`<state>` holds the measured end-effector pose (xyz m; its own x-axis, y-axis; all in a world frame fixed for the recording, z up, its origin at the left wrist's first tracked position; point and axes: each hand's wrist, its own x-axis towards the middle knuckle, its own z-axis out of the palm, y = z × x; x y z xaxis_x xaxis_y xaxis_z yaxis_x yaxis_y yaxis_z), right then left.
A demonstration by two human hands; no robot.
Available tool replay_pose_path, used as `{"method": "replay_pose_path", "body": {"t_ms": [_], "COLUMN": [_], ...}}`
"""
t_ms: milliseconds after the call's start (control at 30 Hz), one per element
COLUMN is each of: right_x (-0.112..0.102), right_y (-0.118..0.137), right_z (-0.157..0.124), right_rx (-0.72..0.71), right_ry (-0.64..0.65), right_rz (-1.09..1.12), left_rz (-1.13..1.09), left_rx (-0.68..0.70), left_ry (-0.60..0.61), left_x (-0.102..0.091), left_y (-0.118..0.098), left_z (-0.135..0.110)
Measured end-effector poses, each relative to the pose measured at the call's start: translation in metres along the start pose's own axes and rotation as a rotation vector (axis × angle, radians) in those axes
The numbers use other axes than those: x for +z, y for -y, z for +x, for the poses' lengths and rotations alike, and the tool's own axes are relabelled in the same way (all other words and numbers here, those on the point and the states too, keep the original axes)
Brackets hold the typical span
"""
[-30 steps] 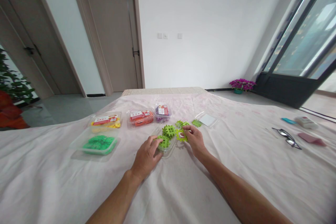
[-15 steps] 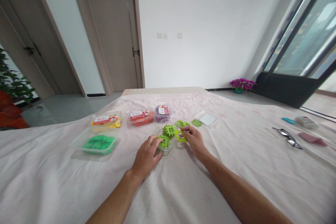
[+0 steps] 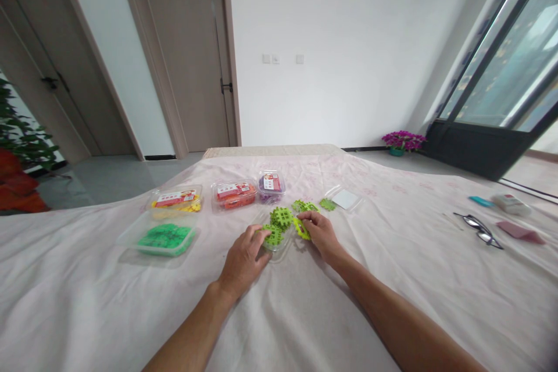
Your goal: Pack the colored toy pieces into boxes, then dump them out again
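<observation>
Right hand [image 3: 320, 233] pinched bright piece [image 3: 301, 229] by edge; small grip could let it slip. Left hand [image 3: 244, 251] touched clear box [image 3: 279, 250], grip unclear; bump could spill green pieces [image 3: 281, 218].

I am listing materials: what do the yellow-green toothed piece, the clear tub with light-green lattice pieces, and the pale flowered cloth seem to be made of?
Yellow-green toothed piece: probably smooth moulded plastic, given its even colour and notched edge.
Clear tub: likely glossy plastic; it is transparent and shows highlights.
Pale flowered cloth: matt fabric; soft creases show, fibre unclear.
</observation>
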<state>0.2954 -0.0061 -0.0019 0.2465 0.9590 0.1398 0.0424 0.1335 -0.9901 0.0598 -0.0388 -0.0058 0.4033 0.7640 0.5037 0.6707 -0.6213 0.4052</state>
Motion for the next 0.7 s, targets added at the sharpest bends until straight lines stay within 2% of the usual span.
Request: {"method": "replay_pose_path", "body": {"t_ms": [400,700], "right_x": [0.0020,-0.0030], "right_y": [0.0017,0.0015], "right_z": [-0.0019,0.0004], "right_rx": [-0.035,-0.155], "right_ry": [0.013,-0.004], "right_rz": [-0.005,-0.165], "left_rz": [0.013,0.011], "left_rx": [-0.003,0.003], "left_ry": [0.010,0.004], "left_x": [-0.0005,-0.0001], "left_y": [-0.0005,-0.0001], "left_z": [0.0006,0.0010]}}
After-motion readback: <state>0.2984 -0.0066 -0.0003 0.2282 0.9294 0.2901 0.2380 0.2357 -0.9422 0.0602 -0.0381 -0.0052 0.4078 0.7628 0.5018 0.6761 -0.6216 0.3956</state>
